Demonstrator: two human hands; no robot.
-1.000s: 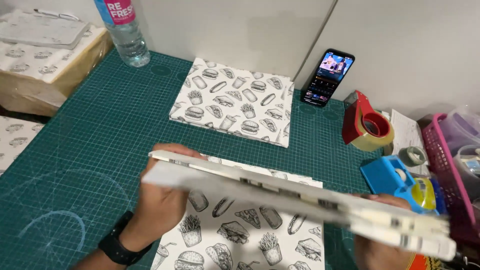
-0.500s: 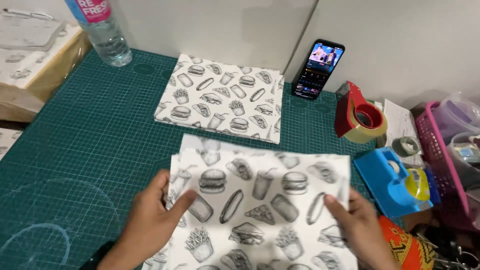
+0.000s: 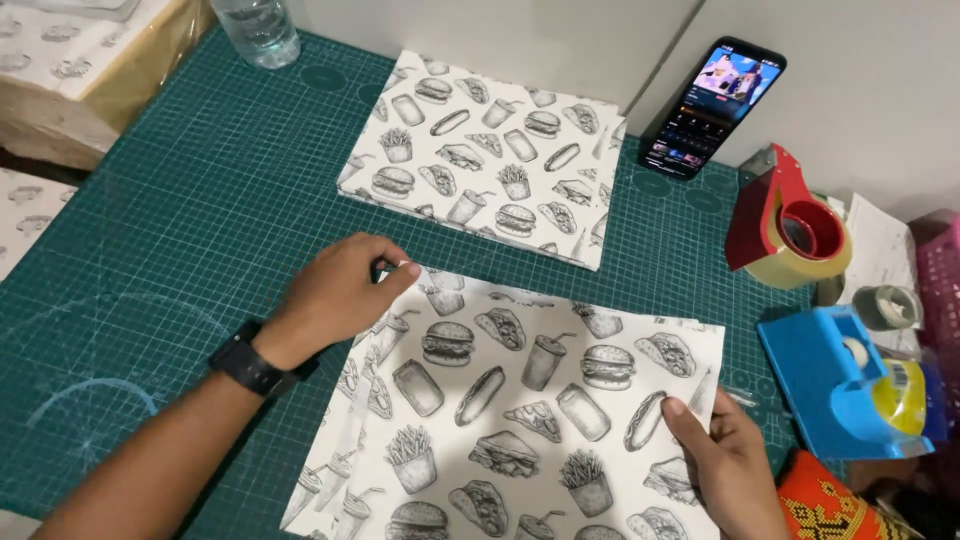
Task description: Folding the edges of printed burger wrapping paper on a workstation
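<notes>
Printed sheet (image 3: 520, 420), white with black fast-food drawings, lies flat on the green cutting mat (image 3: 170, 230), near edge of the mat, just in front of the person. It looks like more than one layer: a second edge shows along the left side and top.

Left hand (image 3: 335, 290) sits at the sheet's top-left corner, fingers curled narrow and pinching that corner; watch on the wrist. Right hand (image 3: 725, 460) is at the right edge, thumb on top of the paper, other fingers under or behind it, so a light pinch; how far they close cannot be told.

Beyond the sheet, apart from it: a folded stack (image 3: 485, 150) of the same print, lying square on the mat. Behind that, a phone (image 3: 712, 105) propped against the wall, screen lit. Right of the sheet, near its edge: blue tape dispenser (image 3: 840, 375); farther back a red one (image 3: 785, 225). Bottle (image 3: 258, 28) at top left, cardboard box (image 3: 100, 80) beside it.

Risks, as judged:
- Layers could slide out of register, since only two points are held and the paper looks slick.
- Corner pinch could crease or tear the thin paper if pulled hard.
- Right edge is close to the blue dispenser; a sideways sweep could snag it.
</notes>
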